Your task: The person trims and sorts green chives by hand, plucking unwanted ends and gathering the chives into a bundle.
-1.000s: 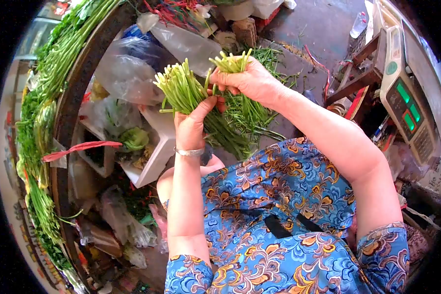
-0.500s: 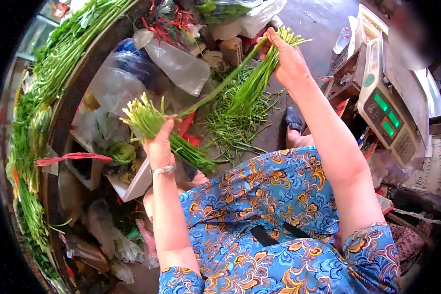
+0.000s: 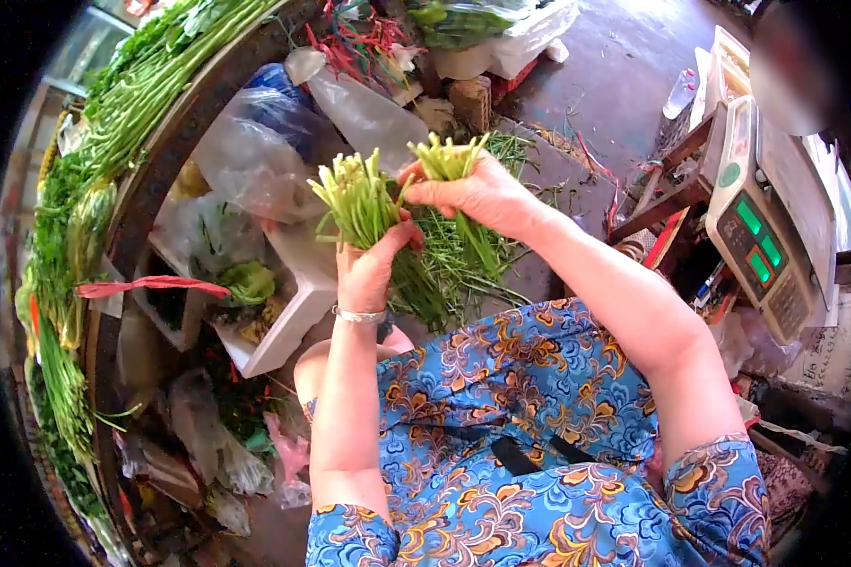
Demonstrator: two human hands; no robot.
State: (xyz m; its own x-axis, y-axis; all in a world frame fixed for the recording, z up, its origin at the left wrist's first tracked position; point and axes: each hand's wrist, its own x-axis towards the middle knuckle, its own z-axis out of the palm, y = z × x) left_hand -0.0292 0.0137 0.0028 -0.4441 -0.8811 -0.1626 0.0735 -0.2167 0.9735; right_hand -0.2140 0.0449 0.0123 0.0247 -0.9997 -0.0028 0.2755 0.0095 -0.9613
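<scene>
My left hand (image 3: 367, 269) is closed around a thick bunch of green stalks (image 3: 355, 200), its pale cut ends pointing up and the leafy part hanging below. Close beside it, my right hand (image 3: 490, 197) grips a second, smaller bunch of green stalks (image 3: 442, 159), also with pale ends up. The right fingertips almost meet the left bunch; whether they pinch a stalk from it I cannot tell. Below both hands a heap of loose green trimmings (image 3: 459, 250) lies on the floor, partly hidden by the bunches.
A digital scale (image 3: 787, 203) with lit green digits stands at right. Along the left, a curved shelf edge (image 3: 128, 203) carries long leafy greens (image 3: 175, 90). Plastic bags (image 3: 246, 156), a white foam box (image 3: 288, 326) and red ties (image 3: 364, 42) crowd the area in front.
My right hand has come down and left with its bunch, now next to the left one. The long stalk stretched between the hands no longer shows. My left hand has shifted right.
</scene>
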